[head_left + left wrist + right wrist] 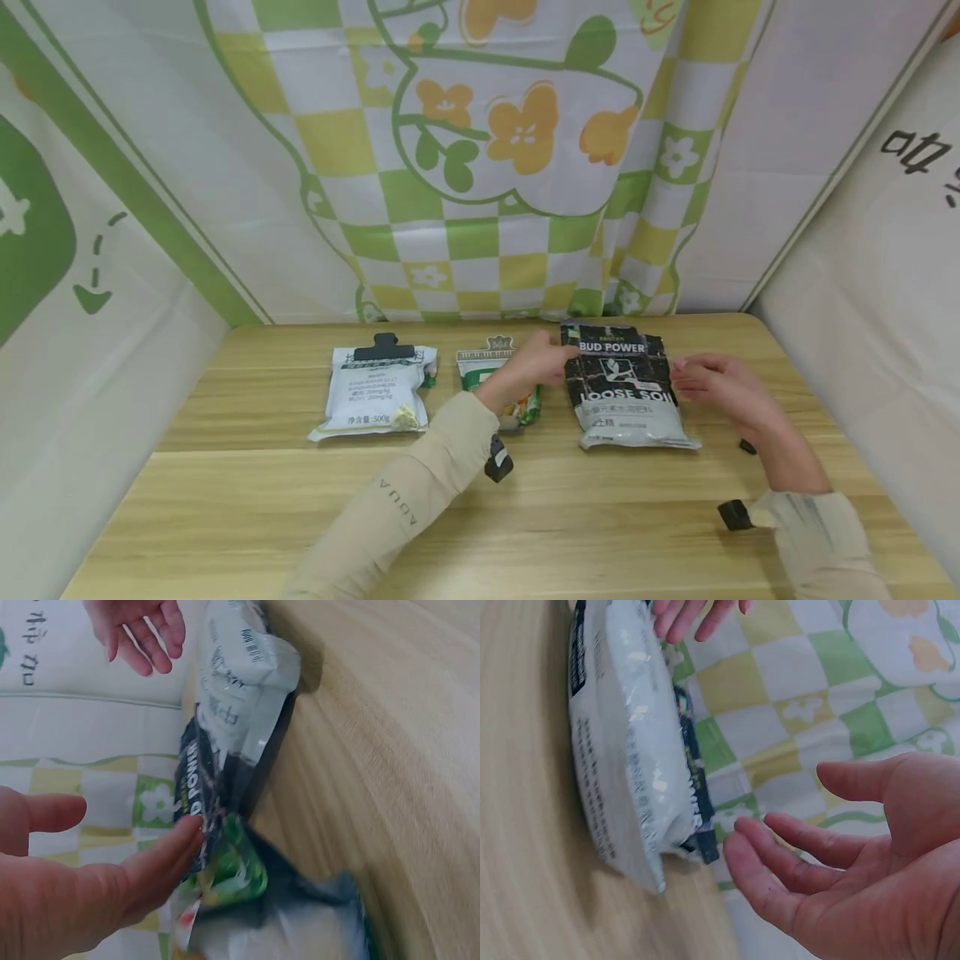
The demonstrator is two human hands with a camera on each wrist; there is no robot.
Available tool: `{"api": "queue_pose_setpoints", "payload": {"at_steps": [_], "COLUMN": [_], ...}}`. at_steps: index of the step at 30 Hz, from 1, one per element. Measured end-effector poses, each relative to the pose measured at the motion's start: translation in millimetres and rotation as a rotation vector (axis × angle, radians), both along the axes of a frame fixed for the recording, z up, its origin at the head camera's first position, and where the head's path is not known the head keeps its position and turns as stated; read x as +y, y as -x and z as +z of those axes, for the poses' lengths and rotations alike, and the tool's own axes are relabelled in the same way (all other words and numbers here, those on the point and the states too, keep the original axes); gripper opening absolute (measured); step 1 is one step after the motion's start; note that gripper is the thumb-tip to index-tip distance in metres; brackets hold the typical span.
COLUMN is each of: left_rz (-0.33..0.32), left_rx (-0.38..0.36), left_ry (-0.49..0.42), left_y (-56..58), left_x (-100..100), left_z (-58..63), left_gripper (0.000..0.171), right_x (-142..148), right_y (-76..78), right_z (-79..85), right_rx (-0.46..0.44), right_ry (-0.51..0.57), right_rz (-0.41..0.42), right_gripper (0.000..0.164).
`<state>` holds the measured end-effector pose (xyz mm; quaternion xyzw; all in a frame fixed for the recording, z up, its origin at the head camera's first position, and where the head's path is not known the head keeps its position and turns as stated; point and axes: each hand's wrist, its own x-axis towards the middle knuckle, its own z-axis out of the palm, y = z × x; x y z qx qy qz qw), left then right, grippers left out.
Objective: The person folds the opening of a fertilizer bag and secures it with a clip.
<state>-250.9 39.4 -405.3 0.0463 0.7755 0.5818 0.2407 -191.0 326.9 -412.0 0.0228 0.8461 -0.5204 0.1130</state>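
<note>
A black-and-grey bag marked "LOOSE SOIL" [626,379] lies on the table at centre right in the head view. My left hand [534,364] is at its upper left edge, and in the left wrist view that hand's fingers [161,862] are extended with the thumb apart. Whether the fingertips touch the bag I cannot tell. Beside the bag's right edge is my right hand [727,390], its fingers [769,881] loosely bent and holding nothing in the right wrist view. Partly hidden behind my left hand and wrist is a green-and-white packet [487,367].
To the left lies a white 500g bag [378,396] with a black clip [384,347] across its top. A small black piece [747,447] rests near the right forearm. Behind the wooden table [585,533] hangs a checked floral cloth [472,233]; pale fabric walls flank both sides.
</note>
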Motion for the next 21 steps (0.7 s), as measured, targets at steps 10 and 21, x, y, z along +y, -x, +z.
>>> {"api": "queue_pose_setpoints", "payload": {"at_steps": [10,21], "left_rz": [0.011,0.102], "left_rx": [0.068,-0.065], "left_ry": [0.116,0.023], "left_y": [0.0,-1.2], "left_x": [20,28], "left_z": [-14.8,-20.6], "left_gripper": [0.034,0.039], "right_x": [7,6], "right_y": [6.4,13.0], "right_z": [-13.2,-26.8], "right_rx": [-0.102,-0.174], "right_ry": [-0.005,0.056], "right_rz": [-0.07,-0.089], "right_gripper": [0.065,0.058]}}
